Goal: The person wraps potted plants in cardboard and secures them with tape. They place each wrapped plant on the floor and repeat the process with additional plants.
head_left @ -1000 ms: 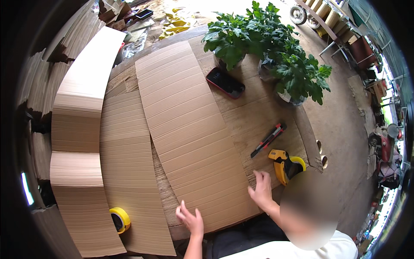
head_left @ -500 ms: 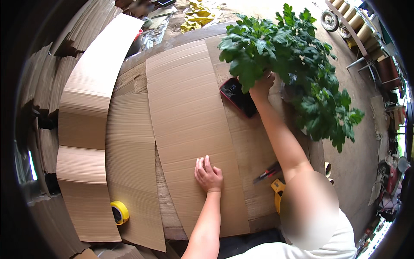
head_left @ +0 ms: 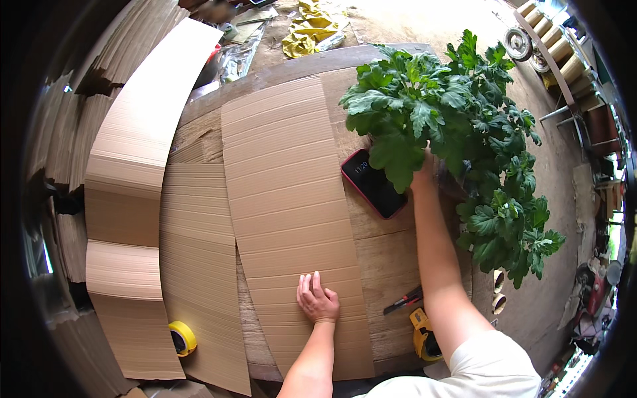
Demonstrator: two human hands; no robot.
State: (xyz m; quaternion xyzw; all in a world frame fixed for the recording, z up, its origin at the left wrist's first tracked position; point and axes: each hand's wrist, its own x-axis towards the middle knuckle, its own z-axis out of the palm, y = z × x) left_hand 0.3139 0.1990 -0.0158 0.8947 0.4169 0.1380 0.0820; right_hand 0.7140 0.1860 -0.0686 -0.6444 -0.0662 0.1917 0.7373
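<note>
My left hand (head_left: 318,300) lies on a long sheet of corrugated cardboard (head_left: 292,199), fingers stretched out and holding nothing. My right arm reaches forward to a leafy green plant (head_left: 424,109). Leaves cover most of my right hand (head_left: 423,174), so its fingers and anything in them are hidden. Something clear, partly hidden, shows beside that hand under the leaves. Left of my right wrist, a phone (head_left: 375,184) with a red edge lies on the wooden table (head_left: 388,249). A cutter knife (head_left: 403,300) and a yellow-and-black tool (head_left: 423,335) are near my right forearm.
More cardboard (head_left: 199,245) lies on the left, with a bent, stacked pile (head_left: 123,268) beside it. A yellow tape measure (head_left: 182,338) sits at that pile's edge. Yellow crumpled material (head_left: 308,30) is on the floor beyond the table. A wheeled cart (head_left: 521,43) stands far right.
The plant, cardboard and table appear lower in the picture. My right hand has gone further behind the leaves, hiding its fingers. My left hand stays on the cardboard.
</note>
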